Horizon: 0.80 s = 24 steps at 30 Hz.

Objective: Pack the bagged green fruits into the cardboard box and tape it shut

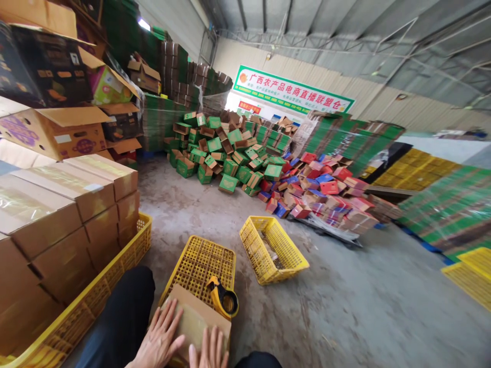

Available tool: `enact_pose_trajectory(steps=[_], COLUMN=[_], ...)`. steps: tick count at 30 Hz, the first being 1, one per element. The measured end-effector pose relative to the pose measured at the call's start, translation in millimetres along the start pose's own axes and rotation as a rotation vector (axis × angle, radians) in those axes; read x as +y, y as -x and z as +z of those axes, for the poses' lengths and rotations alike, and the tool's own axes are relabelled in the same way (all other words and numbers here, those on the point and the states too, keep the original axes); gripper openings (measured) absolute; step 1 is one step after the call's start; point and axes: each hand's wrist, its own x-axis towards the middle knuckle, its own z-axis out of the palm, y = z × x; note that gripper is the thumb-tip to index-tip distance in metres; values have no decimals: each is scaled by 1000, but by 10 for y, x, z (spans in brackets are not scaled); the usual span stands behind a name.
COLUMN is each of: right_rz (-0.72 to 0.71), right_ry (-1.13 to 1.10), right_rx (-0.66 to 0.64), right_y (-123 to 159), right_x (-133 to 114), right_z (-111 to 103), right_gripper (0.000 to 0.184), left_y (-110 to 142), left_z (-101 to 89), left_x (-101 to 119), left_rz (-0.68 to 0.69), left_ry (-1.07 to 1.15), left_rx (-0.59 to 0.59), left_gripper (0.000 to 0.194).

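Observation:
A brown cardboard box (pixel 199 309) rests on an upturned yellow plastic crate (pixel 197 260) in front of me, with what looks like clear tape along its top. My left hand (pixel 163 332) lies flat on the left side of the box top, fingers spread. Beside it, near the bottom edge of the view, my right hand (pixel 210 350) also presses flat on the top with its fingers apart. Just beyond the box, a yellow and black tape dispenser (pixel 222 296) lies on the crate at its right edge. Neither hand holds anything.
Brown boxes (pixel 49 204) are stacked in a long yellow crate (pixel 143 230) on my left. An upright yellow crate (pixel 284 266) stands on the floor ahead. Farther back lie heaps of green boxes (pixel 228 184) and red and blue boxes (pixel 330 188). Wrapped stacks (pixel 456 204) stand right.

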Motion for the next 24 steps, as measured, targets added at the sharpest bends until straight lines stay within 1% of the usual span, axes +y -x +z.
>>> enact_pose_trajectory(steps=[2,5,7,9,12,14,16,17,20,24], right_rz=[-56,-90,-86,-77,-57,-39,-29,-32,-61,-73], right_ry=[-104,-162,-169,-172,-173,-175,-175,-173,-156,-149], right_rx=[-38,-50,-40,-35,-36,-56,-124,-179,-320,-400], right_y=[-90,-249,-317,-339,-352,-413,-531,-603,-797,-893], right_x=[-155,-350,-413,-425,-394,-356,-312,-292,-267,-278], right_z=[79,85,38,2,18,45,37,16,-96,-206], right_gripper=[53,50,49,48,50,53,58,60,63,67], left_y=[-73,-261,-361,-402,-388,-389,-436,-476,-621,-729], left_z=[73,143,168,187,220,244,265,274,305,355], left_x=[25,11,-27,-61,-74,-68,-70,-77,-105,-119], left_rz=[71,185,222,235,230,223,220,212,156,118], left_ry=[35,100,131,147,129,100,75,66,39,28], left_rx=[-27,-85,-109,-121,-109,-93,-95,-103,-130,-136], left_gripper=[71,72,72,71,69,68,66,65,60,56])
